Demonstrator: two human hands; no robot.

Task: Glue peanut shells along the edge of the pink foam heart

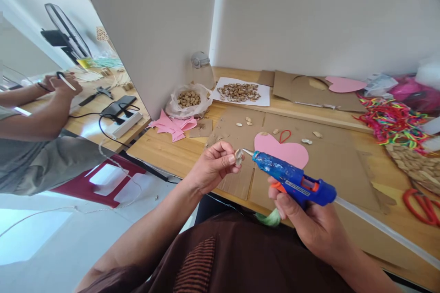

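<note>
Pinching a small shell piece (238,156) between thumb and fingertips, the left hand (213,165) holds it up in front of the body. Right hand (311,219) is clenched round the blue glue gun (294,181), one finger at the orange trigger; the metal nozzle tip touches the shell — contact point sits just right of the left fingertips. A clear glue stick trails out of the gun's back, off past the right wrist.

Just beyond both hands: pink paper heart (287,151) flat on a cardboard sheet (337,160), a red loop (284,135) at its upper edge, loose shells scattered near it. Farther out past the left hand — a bag of nuts (188,99) and a white sheet heaped with shells (239,92). Right of the gun hand: red scissors (421,203), bright cords (392,121). Far left, another person's hands (63,83) at a separate table.
</note>
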